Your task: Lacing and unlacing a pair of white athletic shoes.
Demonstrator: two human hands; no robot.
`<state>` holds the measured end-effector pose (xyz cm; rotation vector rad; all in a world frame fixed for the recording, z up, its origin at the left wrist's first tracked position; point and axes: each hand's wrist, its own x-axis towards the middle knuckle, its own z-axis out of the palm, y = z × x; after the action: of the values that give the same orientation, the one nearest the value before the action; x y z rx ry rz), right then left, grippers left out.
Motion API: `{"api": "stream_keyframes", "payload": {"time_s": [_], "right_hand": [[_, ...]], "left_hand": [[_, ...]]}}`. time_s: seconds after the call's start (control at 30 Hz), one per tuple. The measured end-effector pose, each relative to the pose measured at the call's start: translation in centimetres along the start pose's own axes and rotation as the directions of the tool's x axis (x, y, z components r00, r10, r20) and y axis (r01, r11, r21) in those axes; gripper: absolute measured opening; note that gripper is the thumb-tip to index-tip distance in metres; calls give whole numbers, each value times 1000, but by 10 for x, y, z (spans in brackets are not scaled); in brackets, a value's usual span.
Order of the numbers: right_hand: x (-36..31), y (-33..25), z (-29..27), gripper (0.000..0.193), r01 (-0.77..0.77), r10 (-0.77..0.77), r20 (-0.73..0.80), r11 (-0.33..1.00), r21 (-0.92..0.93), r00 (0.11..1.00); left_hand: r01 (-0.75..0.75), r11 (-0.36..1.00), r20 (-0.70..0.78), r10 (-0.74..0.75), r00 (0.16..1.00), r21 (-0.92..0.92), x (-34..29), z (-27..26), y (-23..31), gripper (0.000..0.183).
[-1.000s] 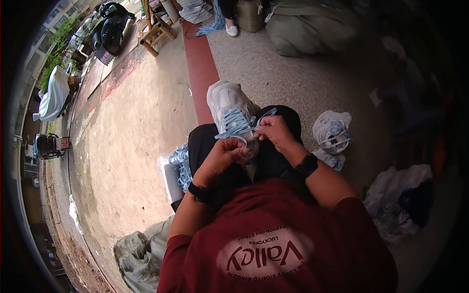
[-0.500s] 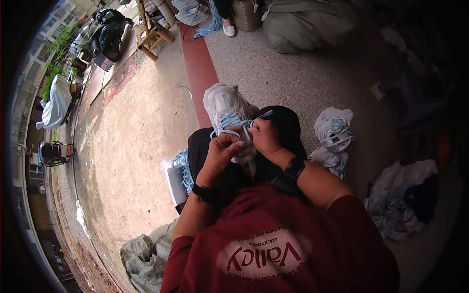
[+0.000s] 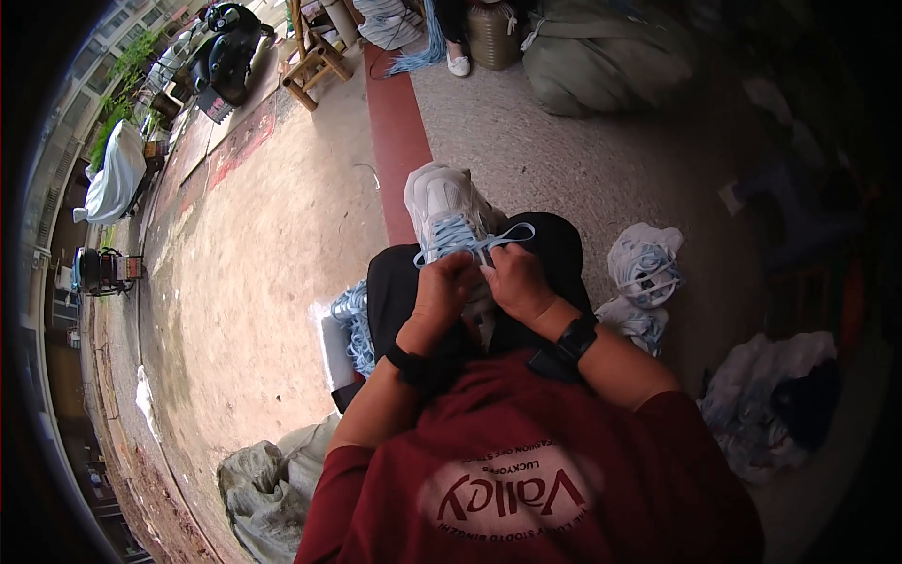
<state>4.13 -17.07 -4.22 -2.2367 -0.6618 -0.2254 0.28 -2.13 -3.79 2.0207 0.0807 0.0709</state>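
Hidden behind the hands

The white shoe's (image 3: pixel 449 209) heel end sits behind both hands; the fingers (image 3: pixel 467 270) curl over the blue lace (image 3: pixel 474 243), their tips unseen.

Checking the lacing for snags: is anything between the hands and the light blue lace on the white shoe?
Nothing visible. The left hand and right hand are both already on the light blue lace over the white shoe on the lap.

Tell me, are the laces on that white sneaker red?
No, the laces threaded through the white sneaker are light blue, and the left hand and right hand pinch them.
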Motion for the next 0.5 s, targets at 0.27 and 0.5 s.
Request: {"api": "stream_keyframes", "payload": {"time_s": [0.27,0.5], "right_hand": [[-3,11,12,8,48,-46,-88,999,21,995],[-1,7,3,14,16,-16,-33,1000,-1,999]], "left_hand": [[-188,865,-8,216,976,465,18,12,12,13],[-136,824,114,87,990,550,-23,-40,12,6]]}}
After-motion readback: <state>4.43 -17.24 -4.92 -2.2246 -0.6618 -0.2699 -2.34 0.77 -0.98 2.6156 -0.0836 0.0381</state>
